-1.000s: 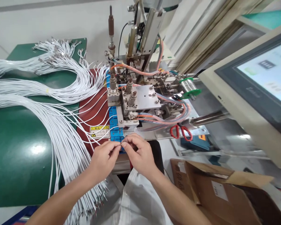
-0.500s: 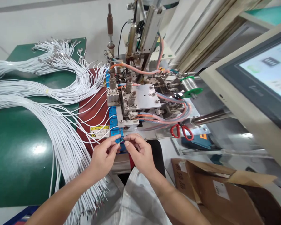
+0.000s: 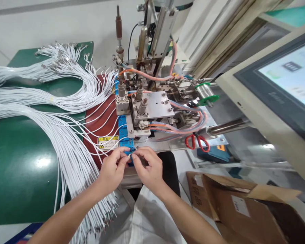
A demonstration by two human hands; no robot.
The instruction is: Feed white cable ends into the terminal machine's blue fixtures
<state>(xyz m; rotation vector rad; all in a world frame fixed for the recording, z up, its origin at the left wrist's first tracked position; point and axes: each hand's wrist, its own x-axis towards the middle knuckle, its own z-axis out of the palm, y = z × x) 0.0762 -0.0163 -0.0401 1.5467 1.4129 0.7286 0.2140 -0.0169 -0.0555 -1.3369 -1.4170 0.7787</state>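
Note:
My left hand (image 3: pixel 112 169) pinches the end of a white cable between thumb and forefinger, over the near end of the blue fixture strip (image 3: pixel 124 144). Close beside it on the right, my right hand (image 3: pixel 149 166) has its thumb and forefinger pressed together at the tip of that cable; the small wire ends there are mostly hidden. Several white cables (image 3: pixel 101 130) run from the large bundle (image 3: pixel 58 144) across the red plate (image 3: pixel 91 135) to the blue strip. A yellow warning label (image 3: pixel 108 142) lies left of the fingers.
Behind the hands stands a metal machine (image 3: pixel 155 105) with orange and clear hoses. Red-handled scissors (image 3: pixel 197 142) and a wire spool (image 3: pixel 206 94) are to the right. A tilted screen (image 3: pixel 289 74) and an open cardboard box (image 3: pixel 244 206) are farther right. The green table (image 3: pixel 22 162) bears cable bundles.
My right hand has shifted slightly left and down, its fingertips now nearer those of my left hand. My left hand has barely moved.

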